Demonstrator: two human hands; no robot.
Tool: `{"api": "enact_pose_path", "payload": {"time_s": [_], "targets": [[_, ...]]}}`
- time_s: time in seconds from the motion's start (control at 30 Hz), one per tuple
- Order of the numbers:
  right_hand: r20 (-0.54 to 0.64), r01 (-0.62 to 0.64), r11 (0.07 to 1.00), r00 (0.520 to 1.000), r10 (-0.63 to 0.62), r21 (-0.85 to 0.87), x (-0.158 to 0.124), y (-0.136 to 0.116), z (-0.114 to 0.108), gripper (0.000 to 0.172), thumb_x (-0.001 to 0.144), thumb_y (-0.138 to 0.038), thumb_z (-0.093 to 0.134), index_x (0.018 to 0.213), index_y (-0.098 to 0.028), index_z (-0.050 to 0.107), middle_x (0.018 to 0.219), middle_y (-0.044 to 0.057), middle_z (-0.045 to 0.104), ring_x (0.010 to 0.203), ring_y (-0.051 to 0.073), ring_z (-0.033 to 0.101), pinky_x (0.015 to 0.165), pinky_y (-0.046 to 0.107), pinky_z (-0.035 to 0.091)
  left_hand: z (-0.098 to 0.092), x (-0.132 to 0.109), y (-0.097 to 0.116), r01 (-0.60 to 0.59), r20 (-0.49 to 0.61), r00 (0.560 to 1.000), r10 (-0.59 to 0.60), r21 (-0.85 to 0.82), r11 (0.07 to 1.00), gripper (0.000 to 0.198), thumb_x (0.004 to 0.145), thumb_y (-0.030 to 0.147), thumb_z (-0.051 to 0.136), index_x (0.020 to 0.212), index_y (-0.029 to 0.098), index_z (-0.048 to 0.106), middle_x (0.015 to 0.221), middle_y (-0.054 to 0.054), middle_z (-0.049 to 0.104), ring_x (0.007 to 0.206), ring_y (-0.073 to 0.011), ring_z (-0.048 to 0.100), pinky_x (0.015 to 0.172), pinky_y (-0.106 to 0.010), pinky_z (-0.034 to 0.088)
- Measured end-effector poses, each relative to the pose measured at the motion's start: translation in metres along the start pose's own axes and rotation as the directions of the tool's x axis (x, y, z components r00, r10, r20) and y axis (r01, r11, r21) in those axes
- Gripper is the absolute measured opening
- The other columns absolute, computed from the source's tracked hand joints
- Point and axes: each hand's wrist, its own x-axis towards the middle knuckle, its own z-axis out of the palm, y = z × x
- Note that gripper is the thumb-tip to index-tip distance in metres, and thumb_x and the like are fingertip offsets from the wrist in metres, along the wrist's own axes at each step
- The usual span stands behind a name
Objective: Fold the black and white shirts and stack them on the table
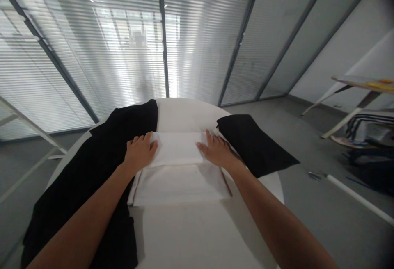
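A white folded cloth lies flat on the round white table, its far part doubled over in a band. My left hand rests on the left end of that band, fingers spread and thumb pointing inward. On the band's right end lies my right hand, palm down with the fingers apart. Left of the cloth, a large black cloth is spread along the table and hangs past its edge. A smaller black folded cloth sits just beyond my right hand, one corner over the table's edge.
Glass partitions with blinds stand behind the table. At the right is another table with pale legs, and dark items are beneath it. A white pole crosses the grey floor; a white frame stands at the left.
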Motion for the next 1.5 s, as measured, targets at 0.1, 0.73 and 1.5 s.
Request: {"api": "enact_pose_path", "payload": {"time_s": [0.1, 0.73, 1.5], "targets": [[-0.028, -0.013, 0.991, 0.999, 0.017, 0.131, 0.007, 0.002, -0.004, 0.078, 0.09, -0.054, 0.048, 0.15, -0.009, 0.028, 0.142, 0.024, 0.046, 0.133, 0.036, 0.041, 0.109, 0.05, 0.031, 0.002, 0.009, -0.008, 0.116, 0.04, 0.993, -0.109, -0.274, 0.955, 0.054, 0.087, 0.043, 0.048, 0.136, 0.019, 0.049, 0.112, -0.013, 0.065, 0.105, -0.0291, 0.06, 0.094, -0.047, 0.043], [0.057, -0.103, 0.322, 0.987, 0.148, 0.941, 0.016, 0.015, -0.03, 0.032, 0.055, -0.016, 0.057, 0.086, -0.017, 0.066, 0.074, 0.001, 0.064, 0.071, 0.018, 0.059, 0.068, 0.029, 0.045, -0.037, 0.009, -0.018, 0.406, 0.406, 0.914, 0.022, -0.911, -0.072, 0.037, 0.053, 0.003, 0.072, 0.089, 0.011, 0.072, 0.082, -0.008, 0.075, 0.071, -0.0241, 0.071, 0.069, -0.036, 0.059], [-0.01, 0.001, 0.892, 1.0, 0.004, 0.452, 0.004, 0.019, -0.035, 0.018, 0.083, -0.033, 0.054, 0.076, -0.021, 0.064, 0.085, 0.011, 0.069, 0.085, 0.025, 0.063, 0.079, 0.036, 0.045, -0.055, -0.001, -0.048, 0.435, 0.619, 0.783, -0.065, -0.469, 0.768, 0.052, 0.073, 0.066, 0.056, 0.052, 0.018, 0.064, 0.044, -0.006, 0.056, 0.035, -0.0158, 0.048, 0.035, -0.024, 0.033]]}}
